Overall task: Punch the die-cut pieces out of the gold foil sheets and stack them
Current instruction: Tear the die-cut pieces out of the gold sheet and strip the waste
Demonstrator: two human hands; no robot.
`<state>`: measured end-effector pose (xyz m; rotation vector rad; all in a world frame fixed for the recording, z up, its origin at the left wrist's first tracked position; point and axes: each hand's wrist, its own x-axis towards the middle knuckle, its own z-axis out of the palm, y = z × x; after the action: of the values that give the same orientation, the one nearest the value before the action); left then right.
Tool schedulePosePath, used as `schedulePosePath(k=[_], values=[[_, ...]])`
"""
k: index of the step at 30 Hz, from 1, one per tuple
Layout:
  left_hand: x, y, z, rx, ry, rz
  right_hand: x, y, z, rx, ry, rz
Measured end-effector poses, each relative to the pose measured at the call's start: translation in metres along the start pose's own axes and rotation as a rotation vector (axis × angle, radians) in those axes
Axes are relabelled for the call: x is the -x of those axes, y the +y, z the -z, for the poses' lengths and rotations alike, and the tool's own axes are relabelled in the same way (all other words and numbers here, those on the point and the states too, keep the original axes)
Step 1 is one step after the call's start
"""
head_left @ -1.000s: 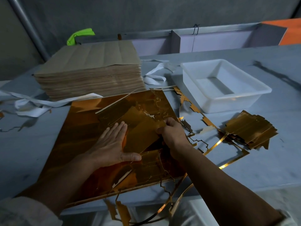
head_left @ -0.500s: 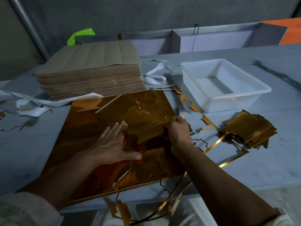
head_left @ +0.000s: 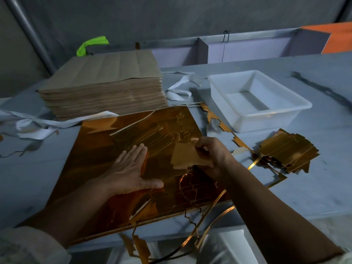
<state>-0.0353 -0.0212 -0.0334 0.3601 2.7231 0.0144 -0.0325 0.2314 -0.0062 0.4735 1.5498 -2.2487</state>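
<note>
Your left hand (head_left: 131, 170) lay flat, palm down, fingers straight and close together, thumb splayed out to the right. Left forearm ran in from lower left. Your right hand (head_left: 213, 155) had its fingers curled, pinching a die-cut piece (head_left: 187, 157) by one edge. Right forearm ran in from lower right.

1 white plastic tub (head_left: 266, 121) rests on the grey table (head_left: 314, 187). White strips (head_left: 178, 92) lie just left of it. A green object (head_left: 91, 44) shows far behind-left and an orange panel (head_left: 339, 37) behind-right.

The gold foil sheet (head_left: 99, 168) lies flat, partly punched. 1 loose piece (head_left: 184, 157) tilts above its right side. A messy stack of pieces (head_left: 287, 149) lies farther right.
</note>
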Motion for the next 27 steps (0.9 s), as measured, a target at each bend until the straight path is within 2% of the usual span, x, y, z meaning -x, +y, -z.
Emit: schedulePosePath(k=[5,7,13,19,27], values=[[0.0,0.0,0.001,-0.004,0.0,0.006,0.006,-0.01,0.011,0.003,-0.087,0.021],[0.0,0.0,0.001,0.0,-0.006,0.006,0.009,-0.016,0.018,0.029,-0.063,0.08],[0.0,0.0,0.012,0.099,-0.034,0.024,0.02,-0.043,0.059,-0.027,0.181,0.303],[0.0,0.004,0.027,0.339,0.023,0.108,0.029,-0.07,0.125,0.013,0.596,0.348],[-0.008,0.014,0.032,0.32,0.202,0.213,0.032,-0.074,0.198,0.245,0.839,0.354]])
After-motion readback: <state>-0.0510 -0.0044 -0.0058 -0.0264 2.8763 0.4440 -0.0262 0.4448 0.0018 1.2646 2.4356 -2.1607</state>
